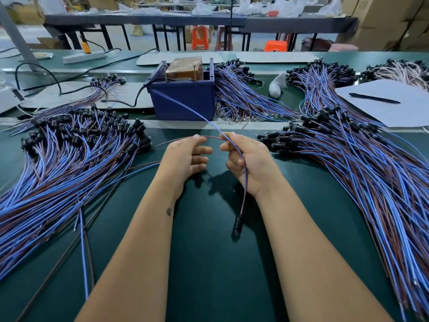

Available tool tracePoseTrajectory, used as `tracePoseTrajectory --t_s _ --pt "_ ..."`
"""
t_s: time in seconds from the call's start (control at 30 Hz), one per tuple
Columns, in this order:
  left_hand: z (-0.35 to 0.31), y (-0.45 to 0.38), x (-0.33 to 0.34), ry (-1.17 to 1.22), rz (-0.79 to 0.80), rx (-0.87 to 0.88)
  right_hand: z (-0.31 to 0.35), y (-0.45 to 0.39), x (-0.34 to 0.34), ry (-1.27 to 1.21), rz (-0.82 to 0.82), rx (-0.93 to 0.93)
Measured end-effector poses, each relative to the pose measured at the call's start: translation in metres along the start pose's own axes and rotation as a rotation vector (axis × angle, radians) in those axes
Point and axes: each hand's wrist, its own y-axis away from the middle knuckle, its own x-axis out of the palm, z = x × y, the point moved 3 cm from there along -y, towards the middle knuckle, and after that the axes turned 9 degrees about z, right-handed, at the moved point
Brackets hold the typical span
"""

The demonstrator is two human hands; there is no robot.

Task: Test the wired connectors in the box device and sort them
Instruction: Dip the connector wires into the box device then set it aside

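pinching wires [234, 145], both hands [189, 156]

Both forearms are bare to the frame's lower edge, no sleeve, glove, ring or watch showing — the left hand [185, 159] has faint dark smudges on its back behind the fingers [202, 149], and a small dark mark sits further back past the wrist — while the right hand [248, 163] shows short, unpainted nails.

The box [183, 98] hides the blue wire's [185, 108] far end. Wire piles [371, 182] run off both side edges. Back shelves look blurry.
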Motion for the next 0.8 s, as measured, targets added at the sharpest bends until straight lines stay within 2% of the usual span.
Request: tracePoseTrajectory --t_s 0.07,0.17,0.37,0.5,0.67,0.8 --pt "0.000 -0.003 -0.005 0.027 -0.049 0.054 -0.001 0.001 0.001 0.139 -0.025 -0.011" --pt "0.001 -0.004 -0.005 -0.065 -0.044 0.112 -0.003 0.004 0.009 0.381 -0.032 -0.058" --pt "0.006 -0.003 0.000 -0.146 -0.042 0.253 -0.011 0.005 0.020 0.670 -0.027 -0.095" --pt "0.004 -0.002 0.000 -0.101 -0.056 0.288 -0.014 0.003 0.020 0.645 0.003 -0.034" --pt "0.007 -0.006 -0.002 -0.106 -0.099 0.260 -0.012 0.002 0.016 0.511 -0.007 0.005" --pt "0.007 -0.007 -0.003 -0.011 -0.079 0.205 -0.009 0.002 0.014 0.384 -0.002 0.019"
